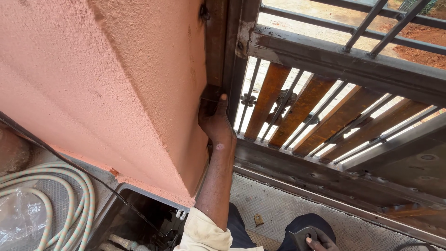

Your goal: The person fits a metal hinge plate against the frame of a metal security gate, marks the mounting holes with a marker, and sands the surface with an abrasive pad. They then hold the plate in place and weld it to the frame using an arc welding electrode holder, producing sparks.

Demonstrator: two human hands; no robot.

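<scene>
My left hand [216,124] reaches up along the edge of a salmon-pink textured pillar [116,79]. It presses against a dark metal gate post [232,56], thumb pointing up. Its fingers are hidden between pillar and post, where a thin rod or wire [208,100] shows just beside them; whether the hand holds it is unclear. My right hand [320,241] sits low at the bottom edge, closed around a dark grey rounded object [303,234], only partly in view. A pale sleeve [204,232] covers my left upper arm.
A metal gate [325,60] with rusty brown slats [302,107] and thin bars fills the right. Coiled pale hose [69,195] and a clear plastic bag [18,218] lie at lower left. An open floor box [134,218] holds pipes. A small brass piece [258,219] lies on the patterned floor.
</scene>
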